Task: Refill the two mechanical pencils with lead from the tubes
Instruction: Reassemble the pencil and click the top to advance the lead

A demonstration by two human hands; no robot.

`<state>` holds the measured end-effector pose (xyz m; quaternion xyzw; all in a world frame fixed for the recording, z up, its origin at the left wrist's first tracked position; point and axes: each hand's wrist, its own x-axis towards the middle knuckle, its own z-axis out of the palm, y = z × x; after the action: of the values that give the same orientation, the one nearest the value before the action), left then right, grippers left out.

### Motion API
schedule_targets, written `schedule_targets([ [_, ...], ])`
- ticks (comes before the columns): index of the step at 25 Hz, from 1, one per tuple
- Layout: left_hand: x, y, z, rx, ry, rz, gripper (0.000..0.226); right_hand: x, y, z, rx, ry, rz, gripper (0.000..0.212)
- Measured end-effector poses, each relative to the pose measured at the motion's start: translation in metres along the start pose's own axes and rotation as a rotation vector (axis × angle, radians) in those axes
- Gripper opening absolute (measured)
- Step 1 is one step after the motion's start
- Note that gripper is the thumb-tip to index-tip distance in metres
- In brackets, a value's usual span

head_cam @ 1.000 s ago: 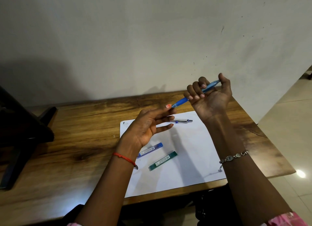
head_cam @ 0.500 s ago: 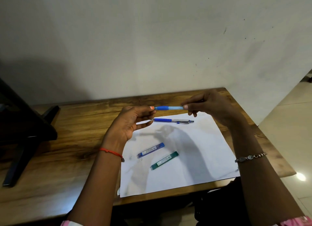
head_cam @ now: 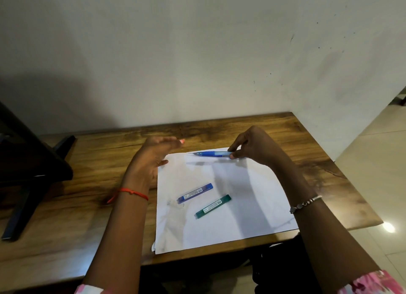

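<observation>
Head view, looking down on a wooden table (head_cam: 87, 184) set against a pale wall. Found the right hand (head_cam: 254, 146) at the far edge of a white paper sheet (head_cam: 252, 195), with thumb and fingertips pinched on the rear end of the blue mechanical pencil (head_cam: 211, 154) — held level, tip pointing left, low over the sheet with a shadow just beneath. Could not tell whether pencil and paper touched.

Found the left hand (head_cam: 151, 159) blurred, over bare wood just off the sheet's far left corner, fingers loosely apart and gripping nothing, well clear of the pencil's tip.

Saw both lead tubes lying flat near the middle of the sheet, side by side but not touching: the blue lead tube (head_cam: 195, 193) nearer the left hand, the green lead tube (head_cam: 213, 206) just right of it and closer to the near edge — both slanted the same way.

Noted a red thread (head_cam: 131, 192) on the left wrist, a beaded bracelet (head_cam: 305, 203) on the right, and a dark stand (head_cam: 26, 162) at the table's left end.
</observation>
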<state>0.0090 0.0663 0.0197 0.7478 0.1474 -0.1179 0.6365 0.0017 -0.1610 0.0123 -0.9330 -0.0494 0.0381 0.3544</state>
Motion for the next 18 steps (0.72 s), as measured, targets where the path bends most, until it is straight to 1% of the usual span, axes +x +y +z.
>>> schedule_targets([
  [2, 0.002, -0.001, 0.001, 0.005, 0.033, 0.007, 0.021, 0.000, -0.001, 0.004, -0.044, -0.001, 0.009, 0.022],
  [6, 0.001, 0.000, 0.004, 0.018, 0.043, 0.011, 0.006, 0.000, -0.006, 0.009, -0.078, -0.023, 0.046, 0.027],
  [9, 0.001, 0.000, 0.003, 0.022, 0.052, 0.004, 0.004, 0.000, -0.008, 0.013, -0.102, -0.037, 0.047, 0.027],
  [11, 0.002, -0.001, 0.003, 0.022, 0.052, 0.001, 0.016, 0.000, -0.008, 0.015, -0.110, -0.042, 0.060, 0.027],
  [12, 0.003, -0.002, 0.003, 0.020, 0.048, 0.001, 0.015, 0.000, -0.008, 0.016, -0.120, -0.044, 0.067, 0.027],
  [14, 0.002, -0.002, 0.002, 0.023, 0.041, -0.001, 0.005, 0.000, -0.008, 0.018, -0.131, -0.047, 0.077, 0.027],
  [16, 0.002, -0.002, 0.002, 0.024, 0.039, 0.001, 0.004, 0.000, -0.010, 0.020, -0.128, -0.052, 0.091, 0.027],
  [18, 0.003, -0.003, 0.002, 0.033, 0.043, 0.012, 0.013, 0.001, -0.010, 0.020, -0.127, -0.056, 0.096, 0.026],
])
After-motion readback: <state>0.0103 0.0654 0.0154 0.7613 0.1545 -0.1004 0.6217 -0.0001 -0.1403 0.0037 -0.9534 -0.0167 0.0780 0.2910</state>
